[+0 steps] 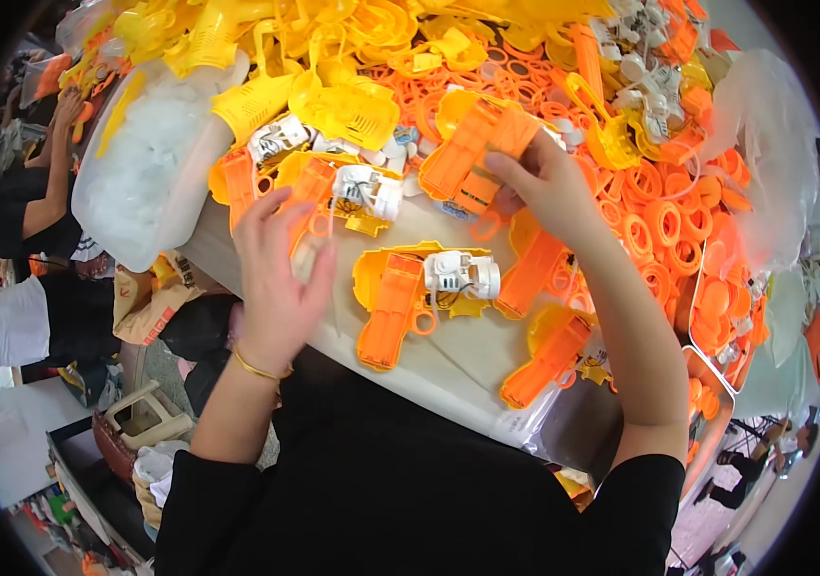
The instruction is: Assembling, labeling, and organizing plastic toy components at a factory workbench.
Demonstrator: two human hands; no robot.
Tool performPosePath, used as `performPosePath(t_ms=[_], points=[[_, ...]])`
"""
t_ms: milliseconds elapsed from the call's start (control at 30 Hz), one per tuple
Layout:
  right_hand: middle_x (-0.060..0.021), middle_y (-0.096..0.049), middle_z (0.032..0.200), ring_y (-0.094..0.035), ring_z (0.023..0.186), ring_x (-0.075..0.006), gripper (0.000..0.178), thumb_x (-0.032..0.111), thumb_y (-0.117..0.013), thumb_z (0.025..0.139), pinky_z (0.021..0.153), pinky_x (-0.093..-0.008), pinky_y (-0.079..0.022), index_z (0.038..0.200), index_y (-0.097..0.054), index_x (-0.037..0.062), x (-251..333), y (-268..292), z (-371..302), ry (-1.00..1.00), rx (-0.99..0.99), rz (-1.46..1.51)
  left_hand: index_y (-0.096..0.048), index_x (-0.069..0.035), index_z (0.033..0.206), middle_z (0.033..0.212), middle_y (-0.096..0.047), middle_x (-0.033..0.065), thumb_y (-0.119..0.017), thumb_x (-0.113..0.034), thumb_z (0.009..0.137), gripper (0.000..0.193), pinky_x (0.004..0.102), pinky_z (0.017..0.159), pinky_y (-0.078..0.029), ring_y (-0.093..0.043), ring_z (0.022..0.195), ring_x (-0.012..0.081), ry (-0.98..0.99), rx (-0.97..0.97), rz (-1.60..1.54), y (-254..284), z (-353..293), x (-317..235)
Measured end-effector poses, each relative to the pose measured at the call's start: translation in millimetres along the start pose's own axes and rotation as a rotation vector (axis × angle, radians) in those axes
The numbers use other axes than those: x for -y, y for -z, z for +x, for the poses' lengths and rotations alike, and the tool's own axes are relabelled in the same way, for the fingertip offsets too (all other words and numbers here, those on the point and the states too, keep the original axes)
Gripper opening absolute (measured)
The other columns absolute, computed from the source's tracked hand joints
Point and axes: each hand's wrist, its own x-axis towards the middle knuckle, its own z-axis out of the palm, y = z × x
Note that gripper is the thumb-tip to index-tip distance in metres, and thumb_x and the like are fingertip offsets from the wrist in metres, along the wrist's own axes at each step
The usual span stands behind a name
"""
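My right hand (546, 187) grips an orange toy-gun handle piece (468, 144) by its right end, fingers bent round it, above the bench. A yellow shell shows behind that piece. My left hand (280, 269) is slightly blurred, its fingers apart, beside a half-assembled toy gun (309, 182) with an orange handle and a white mechanism (367, 192). Whether its fingertips touch that gun I cannot tell. In front of my hands lies another half-assembled toy gun (391, 307) with a white mechanism (463, 276). Two more lie to its right, one near the bench edge (549, 365).
Yellow shells (343, 110) are heaped at the back, with orange rings (660, 226) piled at the right. A white tub (146, 163) of translucent pieces stands at the left. Clear plastic bags (765, 144) hang at the far right. Other people sit at the left.
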Motion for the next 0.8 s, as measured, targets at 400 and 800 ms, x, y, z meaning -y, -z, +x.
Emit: performPosePath(t_ms=[400,800], points=[[-0.0079,-0.064,0.09,-0.062,0.069,-0.0103,0.041,0.03,-0.064,0.087,0.057,-0.0246,-0.053,0.111,-0.052,-0.0009,64.3,-92.7,74.5,0.196,0.116,-0.013,-0.041,0.001,0.131,0.119,-0.048,0.0171,-0.066,-0.038,0.079,0.07,0.0438,0.095,-0.032,-0.042,0.109,0.0329,0.13,0.027,0.192,-23.7,1.3,32.7],[-0.0089,-0.064,0.089,-0.063,0.067,-0.0124,0.043,0.027,-0.064,0.087,0.057,-0.0258,-0.054,0.115,-0.05,-0.002,65.0,-100.9,78.8,0.05,0.159,0.037,-0.043,0.002,0.129,0.119,-0.049,0.0167,-0.066,-0.028,0.079,0.062,0.0424,0.094,-0.032,-0.042,0.108,0.0323,0.118,0.016,0.145,-23.8,0.5,39.2]])
